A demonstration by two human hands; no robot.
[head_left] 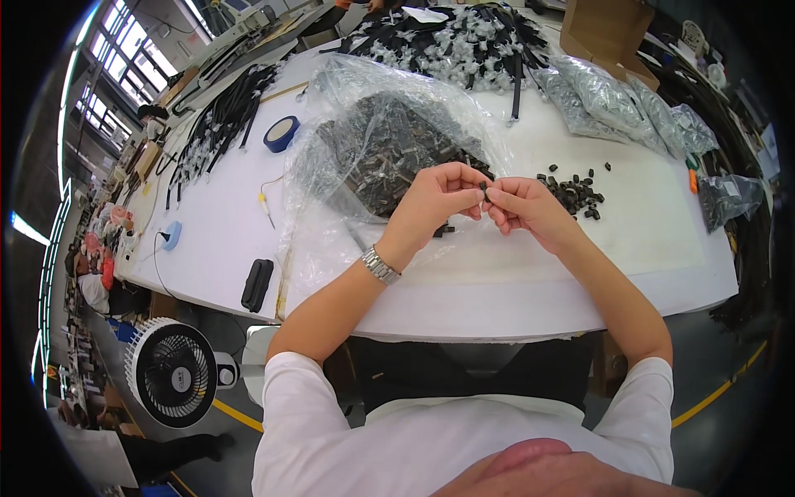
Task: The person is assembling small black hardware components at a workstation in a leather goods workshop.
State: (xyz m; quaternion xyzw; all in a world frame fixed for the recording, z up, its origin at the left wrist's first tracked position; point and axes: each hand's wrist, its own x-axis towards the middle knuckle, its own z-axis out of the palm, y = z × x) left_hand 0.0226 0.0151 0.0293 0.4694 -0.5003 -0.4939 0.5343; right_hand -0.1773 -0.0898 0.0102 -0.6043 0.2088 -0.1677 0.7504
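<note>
My left hand (443,199) and my right hand (526,207) meet over the white table (497,296), thumbs and fingers pinched together. Between their fingertips is a small black part (484,191), mostly covered by the fingers, so its exact kind cannot be made out. Just beyond my left hand, a large clear plastic bag (331,91) lies open, full of many small dark pieces (377,141). To the right of my right hand is a loose pile of small black parts (575,195). A few more lie beneath my hands.
Black straps with clear plastic bits (464,50) heap at the back. Filled clear bags (604,103) and a cardboard box (609,33) stand back right. Leftward are a blue tape roll (281,133), a yellow-handled tool (265,207), a black case (257,285) and, off the table, a fan (174,373).
</note>
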